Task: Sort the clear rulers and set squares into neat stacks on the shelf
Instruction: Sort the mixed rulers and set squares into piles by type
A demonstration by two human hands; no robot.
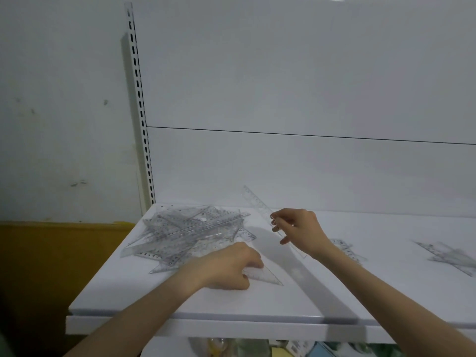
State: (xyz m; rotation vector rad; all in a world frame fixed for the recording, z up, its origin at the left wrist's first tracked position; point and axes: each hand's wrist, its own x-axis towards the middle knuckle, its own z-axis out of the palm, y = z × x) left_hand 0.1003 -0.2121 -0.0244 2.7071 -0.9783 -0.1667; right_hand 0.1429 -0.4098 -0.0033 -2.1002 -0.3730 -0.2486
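From where I stand, the white shelf (296,300) carries a loose heap of clear plastic rulers and set squares (190,233) at its back left corner. They lie criss-crossed over one another, see-through with fine dark scale marks along the edges, so the heap reads as a grey, glinting tangle with points sticking out on all sides.

The left hand (231,265) is down on the shelf just in front of that heap, fingers curled over the broad end of one set square (268,276). It lies flat, a faint pale triangle with its sharp tip pointing right.

The right hand (296,229) is raised above the shelf and pinches a long clear ruler (257,202) between fingertips and thumb. The ruler slants up and back to the left, its tick marks just visible against the white back panel (309,163).

Further right, two more groups lie flat: a small one (346,251) partly behind the right wrist and a blurred one (450,256) near the edge of view.
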